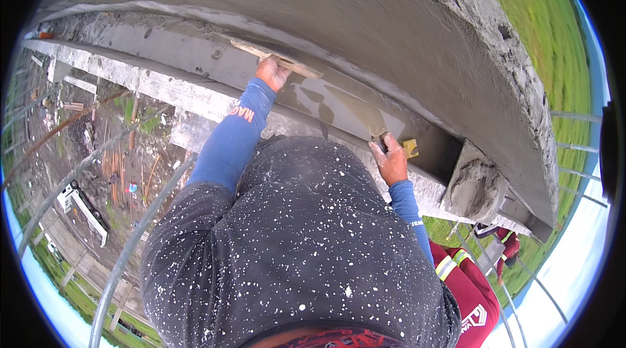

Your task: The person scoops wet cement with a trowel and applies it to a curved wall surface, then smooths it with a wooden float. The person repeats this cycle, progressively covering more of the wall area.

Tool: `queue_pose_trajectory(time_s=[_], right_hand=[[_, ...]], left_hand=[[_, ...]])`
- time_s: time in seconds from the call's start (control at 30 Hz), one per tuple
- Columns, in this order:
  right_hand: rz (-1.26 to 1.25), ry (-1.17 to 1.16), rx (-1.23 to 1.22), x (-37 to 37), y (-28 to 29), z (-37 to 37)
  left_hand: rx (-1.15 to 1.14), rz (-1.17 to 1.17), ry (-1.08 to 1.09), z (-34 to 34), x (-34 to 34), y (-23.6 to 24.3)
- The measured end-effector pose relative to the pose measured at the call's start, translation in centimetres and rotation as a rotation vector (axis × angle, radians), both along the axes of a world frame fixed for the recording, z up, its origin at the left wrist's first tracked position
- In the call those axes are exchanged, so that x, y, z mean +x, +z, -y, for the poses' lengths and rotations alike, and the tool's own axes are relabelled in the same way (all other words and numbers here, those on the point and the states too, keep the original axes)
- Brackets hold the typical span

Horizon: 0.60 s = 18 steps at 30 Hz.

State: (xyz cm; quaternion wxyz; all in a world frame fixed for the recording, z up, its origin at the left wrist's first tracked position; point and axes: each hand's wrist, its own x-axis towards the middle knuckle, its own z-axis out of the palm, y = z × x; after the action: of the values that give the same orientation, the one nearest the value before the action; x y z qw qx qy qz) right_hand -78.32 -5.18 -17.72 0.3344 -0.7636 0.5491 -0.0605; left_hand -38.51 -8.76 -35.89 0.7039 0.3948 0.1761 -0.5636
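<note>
My left hand (272, 74) grips a long wooden float (277, 58), its face toward the plastered wall. In my right hand (392, 161) is a pointing trowel (362, 113), its blade smeared with wet mortar and lying over the wet ledge (313, 99). Beside the right hand's fingers lies a small yellow object (410, 148) of a kind I cannot make out. Fresh grey render covers the curved wall (365, 15) in front of me. A heap of mortar (478, 186) sits on a board to the right.
Metal railings (124, 257) run along the left, with the ground and a white vehicle (81, 208) far below. A co-worker in a dark red jacket (466, 289) is close at my right, another person (508, 243) farther off. The wall's rough top edge (502, 31) borders grass.
</note>
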Motion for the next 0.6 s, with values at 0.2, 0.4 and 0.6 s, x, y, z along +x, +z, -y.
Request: queue_pose_trajectory(time_s=[0.2, 0.4, 0.6], right_hand=[[-0.029, -0.072, 0.02, -2.5, 0.9, -1.4], [0.091, -0.11, -0.036, -3.2, 0.4, -1.6], [0.1, -0.015, -0.06, -1.4, 0.8, 0.1]], left_hand=[[0.071, 0.024, -0.023, 5.7, -6.9, 0.6], [-0.058, 0.102, 0.056, 4.6, -3.6, 10.1], [-0.142, 0.318, 0.047, 3.7, 3.5, 23.5]])
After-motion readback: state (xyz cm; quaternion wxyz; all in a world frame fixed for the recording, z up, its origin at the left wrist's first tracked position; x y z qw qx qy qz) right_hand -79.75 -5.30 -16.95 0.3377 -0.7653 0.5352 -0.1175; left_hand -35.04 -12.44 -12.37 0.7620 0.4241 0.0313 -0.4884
